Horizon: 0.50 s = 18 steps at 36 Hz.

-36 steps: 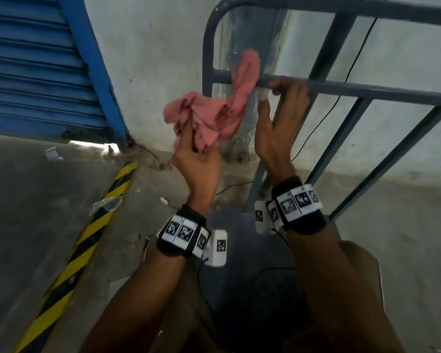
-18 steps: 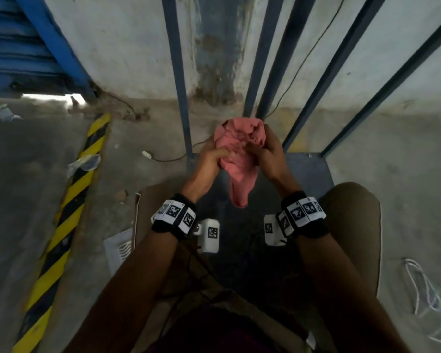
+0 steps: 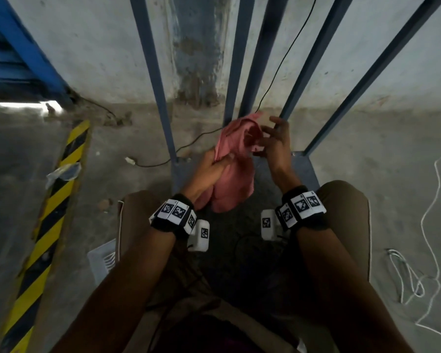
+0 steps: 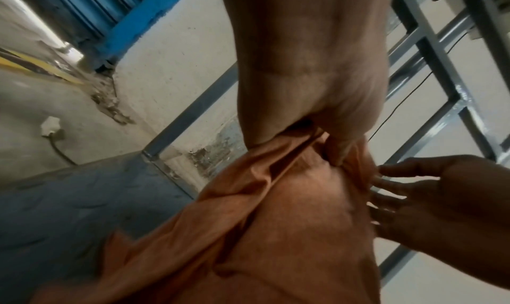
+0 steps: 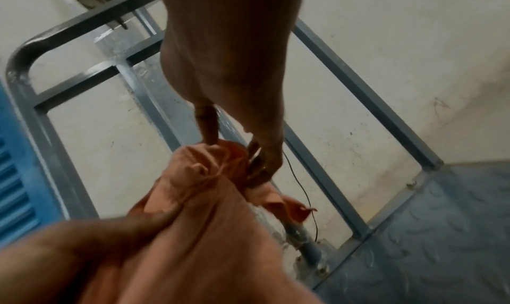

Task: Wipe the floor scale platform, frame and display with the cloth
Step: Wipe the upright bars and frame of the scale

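A pink cloth hangs between both hands above the grey scale platform. My left hand grips the cloth's left side in a bunch, fingers curled into the folds. My right hand is at the cloth's upper right edge. Its fingers are straight and spread, with the tips touching the fabric. In the right wrist view the cloth bunches up just under the right thumb and fingers. The scale's blue-grey frame rises directly behind the hands. No display is in view.
A white wall stands close behind the frame, with a thin black cable running down it. A yellow-and-black striped strip lies on the floor at left, near a blue shutter. A white cord lies at right. My knees rest on the platform.
The view dropped from the frame's upper rail to its base. Both hands brought the cloth down over the platform. The right hand has since loosened, and its fingers have spread.
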Tool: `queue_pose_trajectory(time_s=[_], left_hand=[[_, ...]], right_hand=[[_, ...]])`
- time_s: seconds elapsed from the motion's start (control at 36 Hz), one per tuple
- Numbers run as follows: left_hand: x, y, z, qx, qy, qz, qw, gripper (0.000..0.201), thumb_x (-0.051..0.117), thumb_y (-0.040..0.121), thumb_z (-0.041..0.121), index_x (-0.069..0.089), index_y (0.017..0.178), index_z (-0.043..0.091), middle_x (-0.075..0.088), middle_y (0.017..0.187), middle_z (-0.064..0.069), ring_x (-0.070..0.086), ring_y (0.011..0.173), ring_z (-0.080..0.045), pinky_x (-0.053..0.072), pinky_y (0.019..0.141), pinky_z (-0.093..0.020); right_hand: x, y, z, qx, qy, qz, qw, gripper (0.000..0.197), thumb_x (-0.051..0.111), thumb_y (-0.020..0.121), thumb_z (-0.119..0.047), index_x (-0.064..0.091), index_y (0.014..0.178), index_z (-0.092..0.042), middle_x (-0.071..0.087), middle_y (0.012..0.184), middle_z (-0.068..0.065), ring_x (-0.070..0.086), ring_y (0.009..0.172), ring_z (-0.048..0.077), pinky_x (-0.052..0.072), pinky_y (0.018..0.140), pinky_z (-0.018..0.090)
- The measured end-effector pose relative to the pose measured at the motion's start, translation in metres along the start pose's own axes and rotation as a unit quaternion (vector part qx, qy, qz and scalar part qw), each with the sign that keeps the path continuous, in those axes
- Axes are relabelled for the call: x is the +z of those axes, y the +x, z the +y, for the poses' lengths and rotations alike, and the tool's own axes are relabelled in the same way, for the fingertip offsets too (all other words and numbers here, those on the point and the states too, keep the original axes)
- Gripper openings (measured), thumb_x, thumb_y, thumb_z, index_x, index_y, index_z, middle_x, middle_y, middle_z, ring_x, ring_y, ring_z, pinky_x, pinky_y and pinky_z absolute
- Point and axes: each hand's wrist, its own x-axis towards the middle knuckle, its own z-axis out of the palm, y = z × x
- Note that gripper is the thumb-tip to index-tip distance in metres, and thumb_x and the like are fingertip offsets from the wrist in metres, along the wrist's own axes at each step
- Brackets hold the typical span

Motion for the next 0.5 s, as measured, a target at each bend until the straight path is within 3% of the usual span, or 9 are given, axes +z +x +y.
queue_pose_trajectory(time_s=[0.06,0.08,0.14,0.19,0.25,0.33,0.42,0.5], left_hand=[[0.003,0.004,0.011,-0.002,-0.014,0.013,1.000,0.025,0.059,0.101,0.020,0.065,0.124,0.016,0.071,0.106,0.006,0.067,0.095,0.002,0.052,0.086,-0.021],[0.004,0.006,0.015,-0.003,-0.024,0.018,1.000,0.022,0.059,0.100,0.022,0.066,0.121,0.023,0.072,0.109,0.004,0.068,0.101,-0.006,0.053,0.093,-0.029],[0.007,0.009,0.022,-0.011,-0.050,0.014,0.999,0.020,0.060,0.096,0.022,0.068,0.113,0.030,0.074,0.110,0.000,0.068,0.106,-0.017,0.052,0.099,-0.041],[0.009,0.012,0.034,-0.042,-0.110,0.005,0.993,0.024,0.060,0.090,0.015,0.070,0.112,0.020,0.076,0.104,-0.004,0.071,0.101,-0.022,0.054,0.096,-0.043],[0.010,0.016,0.045,-0.084,-0.207,-0.015,0.975,0.026,0.056,0.092,0.007,0.068,0.115,0.010,0.075,0.103,-0.010,0.071,0.098,-0.025,0.056,0.087,-0.039],[0.010,0.024,0.059,-0.095,-0.264,-0.009,0.960,0.026,0.055,0.096,0.008,0.065,0.119,0.003,0.074,0.110,-0.015,0.070,0.105,-0.029,0.057,0.089,-0.038],[0.008,0.028,0.071,-0.089,-0.318,-0.010,0.944,0.019,0.051,0.100,0.007,0.066,0.110,0.003,0.077,0.094,-0.009,0.073,0.088,-0.019,0.057,0.078,-0.032],[0.003,0.033,0.076,-0.098,-0.368,-0.019,0.924,0.022,0.052,0.102,0.014,0.065,0.116,0.004,0.075,0.101,-0.011,0.071,0.090,-0.021,0.058,0.077,-0.034]], right_hand=[[-0.001,-0.001,0.002,-0.063,-0.086,-0.008,0.994,0.072,0.059,0.071,0.002,0.040,0.132,-0.031,0.045,0.133,0.013,0.057,0.111,0.037,0.057,0.065,0.032],[-0.001,-0.001,0.004,-0.088,-0.118,-0.015,0.989,0.075,0.060,0.065,-0.003,0.042,0.131,-0.036,0.042,0.133,0.011,0.053,0.115,0.040,0.058,0.069,0.037],[-0.001,-0.005,0.005,-0.115,-0.140,-0.052,0.982,0.080,0.059,0.059,-0.006,0.049,0.132,-0.037,0.039,0.133,0.006,0.048,0.123,0.037,0.056,0.088,0.047],[0.002,-0.011,0.004,-0.135,-0.167,-0.113,0.970,0.085,0.058,0.057,-0.007,0.050,0.139,-0.029,0.036,0.137,0.005,0.038,0.131,0.025,0.046,0.107,0.043],[0.004,-0.014,0.003,-0.160,-0.230,-0.160,0.947,0.088,0.061,0.058,-0.012,0.048,0.144,-0.025,0.030,0.143,0.005,0.028,0.136,0.020,0.036,0.115,0.045],[0.004,-0.009,0.006,-0.170,-0.268,-0.123,0.941,0.100,0.070,0.059,-0.022,0.032,0.151,-0.033,0.023,0.145,0.003,0.027,0.136,0.030,0.035,0.111,0.053],[0.003,-0.004,0.008,-0.161,-0.214,-0.046,0.962,0.106,0.078,0.060,-0.032,0.022,0.150,-0.024,0.030,0.142,0.008,0.035,0.134,0.030,0.040,0.108,0.042],[-0.001,-0.008,-0.003,-0.032,-0.121,-0.062,0.990,0.078,0.077,0.072,-0.036,0.043,0.139,-0.014,0.056,0.134,0.003,0.057,0.120,0.027,0.051,0.094,0.033]])
